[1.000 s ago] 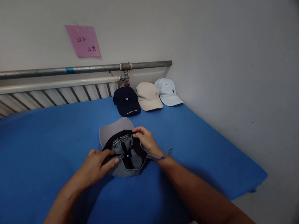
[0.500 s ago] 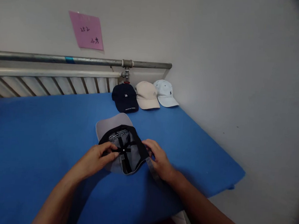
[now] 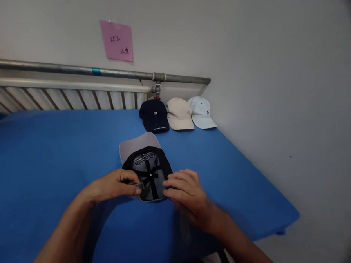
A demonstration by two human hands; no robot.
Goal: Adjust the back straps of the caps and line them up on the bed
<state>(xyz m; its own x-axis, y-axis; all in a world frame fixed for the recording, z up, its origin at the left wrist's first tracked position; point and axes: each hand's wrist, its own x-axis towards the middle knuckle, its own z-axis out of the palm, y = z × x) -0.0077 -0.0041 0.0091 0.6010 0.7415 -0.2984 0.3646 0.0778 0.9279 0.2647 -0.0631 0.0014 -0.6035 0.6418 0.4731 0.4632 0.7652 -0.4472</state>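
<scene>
Grey cap (image 3: pixel 152 170), upside down on the blue surface (image 3: pixel 53 152) in the lower middle of the frame, hollow side up. Pointed by its brim (image 3: pixel 138 144) toward the upper left, with a long axis from there steeply down to the back edge at the lower right. Pinched at the near left rim between thumb and fingers of the left hand (image 3: pixel 110 186). Met at the right rim by the bent fingers of the right hand (image 3: pixel 189 197), too blurred to tell whether gripping or merely touching. Hidden: the crown's outside, mostly, and stretches of rim under both hands. Hard to read: reversed stitching inside the front. Below the right hand, a faint streak (image 3: pixel 185 226), too smeared to name. Cut off by the bottom edge: both forearms. Beyond, at upper middle, navy cap (image 3: pixel 153 114), beige cap (image 3: pixel 179 113) and pale blue cap (image 3: pixel 200 111) in a row, brims toward the lower right.
</scene>
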